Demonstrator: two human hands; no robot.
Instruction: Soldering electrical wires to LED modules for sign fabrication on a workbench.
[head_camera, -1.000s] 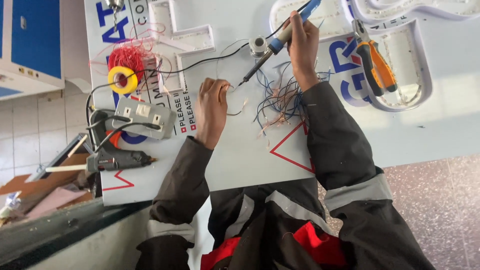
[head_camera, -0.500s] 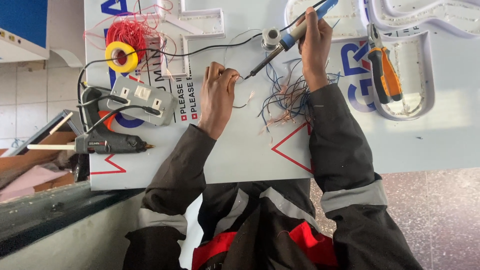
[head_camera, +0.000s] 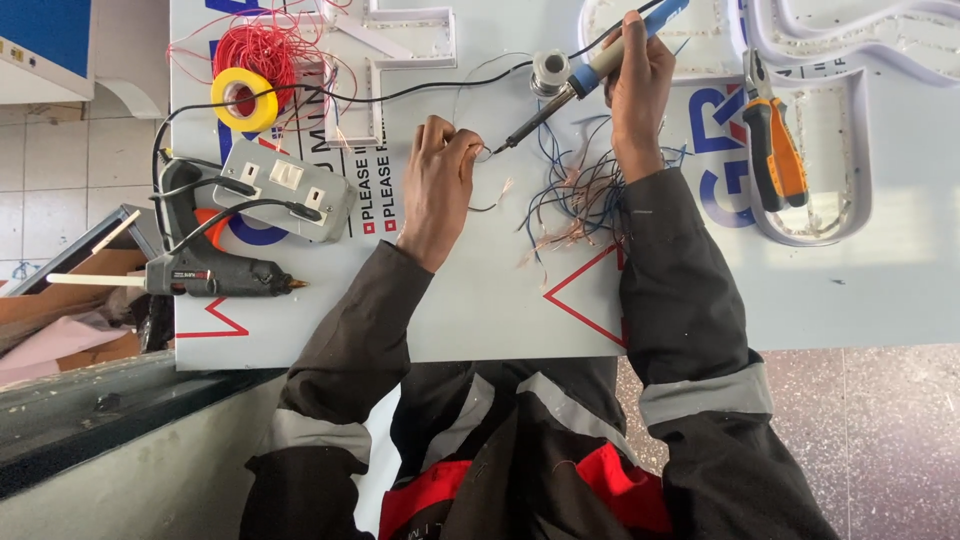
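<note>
Thin wire (head_camera: 482, 155) pinched in your left hand (head_camera: 440, 185) sits at the soldering iron (head_camera: 580, 80) tip gripped by your right hand (head_camera: 635, 80), so a slip could burn fingers.

We see a white table (head_camera: 480, 320) carrying a black glue gun (head_camera: 205, 272), grey socket block (head_camera: 285, 190), yellow tape roll (head_camera: 243, 98), red wire tangle (head_camera: 265, 45), orange-handled pliers (head_camera: 772, 150) and loose blue wires (head_camera: 575, 195).
</note>
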